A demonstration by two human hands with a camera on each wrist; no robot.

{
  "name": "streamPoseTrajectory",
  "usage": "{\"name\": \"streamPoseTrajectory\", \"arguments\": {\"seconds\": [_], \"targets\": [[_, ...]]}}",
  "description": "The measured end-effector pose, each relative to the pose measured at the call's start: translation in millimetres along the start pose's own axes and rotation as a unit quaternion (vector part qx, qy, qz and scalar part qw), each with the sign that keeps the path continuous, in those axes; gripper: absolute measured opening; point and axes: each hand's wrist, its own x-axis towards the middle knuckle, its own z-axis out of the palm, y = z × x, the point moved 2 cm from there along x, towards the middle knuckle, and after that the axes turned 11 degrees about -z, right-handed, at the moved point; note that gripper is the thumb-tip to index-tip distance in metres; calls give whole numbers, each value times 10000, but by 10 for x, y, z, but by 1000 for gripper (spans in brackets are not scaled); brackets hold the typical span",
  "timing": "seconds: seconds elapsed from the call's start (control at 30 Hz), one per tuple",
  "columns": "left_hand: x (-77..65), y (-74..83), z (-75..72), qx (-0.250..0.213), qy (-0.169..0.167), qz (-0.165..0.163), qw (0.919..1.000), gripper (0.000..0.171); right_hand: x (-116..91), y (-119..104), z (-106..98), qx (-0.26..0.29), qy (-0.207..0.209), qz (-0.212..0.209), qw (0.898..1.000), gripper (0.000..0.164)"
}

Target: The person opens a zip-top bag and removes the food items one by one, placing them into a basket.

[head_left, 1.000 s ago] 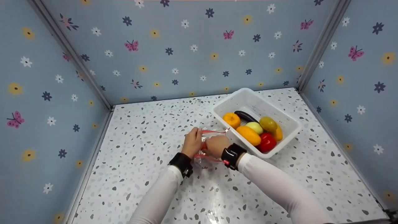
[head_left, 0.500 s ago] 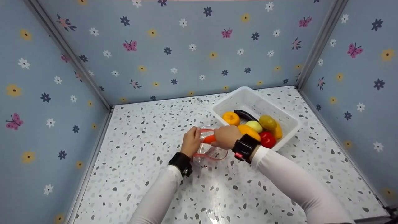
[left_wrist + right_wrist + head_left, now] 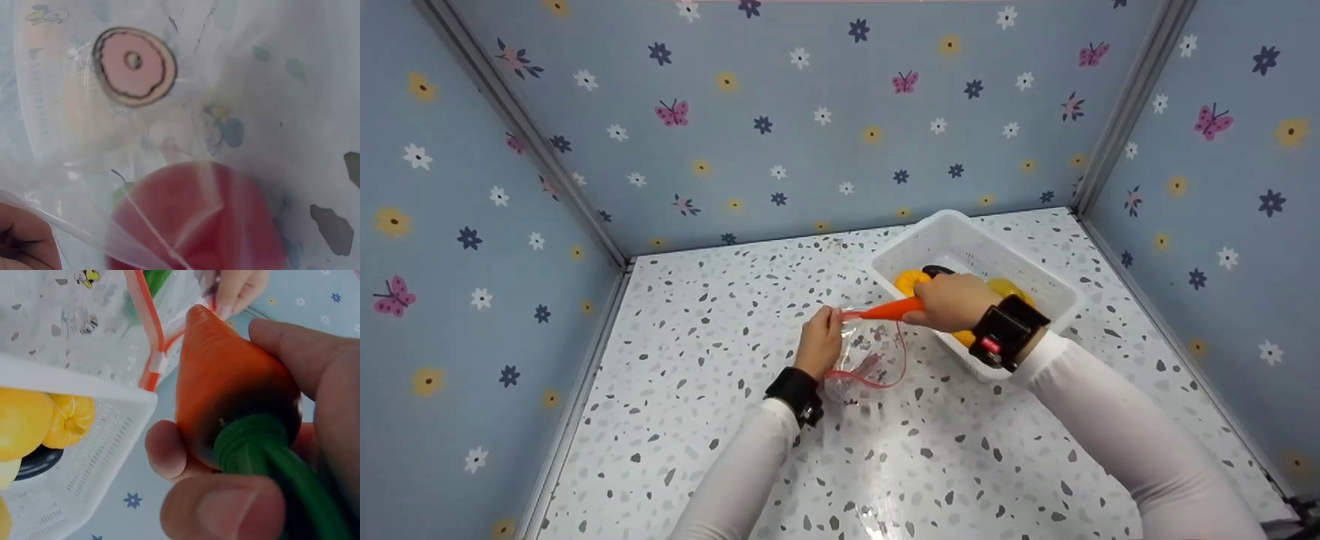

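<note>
My right hand (image 3: 958,301) grips an orange carrot (image 3: 230,377) round its thick end, near the green top (image 3: 253,444). The carrot's tip points left, at the mouth of a clear zip bag (image 3: 871,383) with a red zip strip. At the bag's left edge, my left hand (image 3: 819,345) pinches the plastic and keeps the mouth spread. Through the printed plastic, a smooth red rounded thing (image 3: 197,225) shows in the left wrist view. Something long and green (image 3: 152,289) shows behind the plastic in the right wrist view.
A white plastic basket (image 3: 1061,292) stands right of the bag, partly under my right forearm. It holds a small orange pumpkin (image 3: 910,281), a dark eggplant (image 3: 937,270) and other produce. Patterned panels (image 3: 810,135) close off the back and sides of the speckled table (image 3: 697,337).
My right hand has drawn back out of the bag, up and right toward the basket, with the carrot in its grip. My left hand has stayed on the bag's edge.
</note>
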Motion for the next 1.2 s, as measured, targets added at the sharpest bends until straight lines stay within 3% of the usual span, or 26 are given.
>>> {"name": "streamPoseTrajectory", "arguments": {"seconds": [0.17, 0.37, 0.6, 0.8, 1.2], "targets": [[-12, 10, 9, 63, -55, -26, 10000, 31, -25, 147, -79, 469, 181, 54, 9987, 51], [-12, -1, 20, 30, -57, -40, 10000, 31, 33, 432, -77, 798, 246, 535, 9951, 58], [-47, -2, 12, 25, -48, -10, 10000, 30, 160, 777, 92, 1395, 205, 1050, 9844, 61], [-62, -1, 15, -33, -108, -17, 9999, 30, 228, 956, 279, 1794, 313, 1231, 9755, 56], [-58, -22, -29, -57, 25, -85, 9999, 28, 386, 1004, 652, 1770, 336, 1671, 9693, 51]]}}
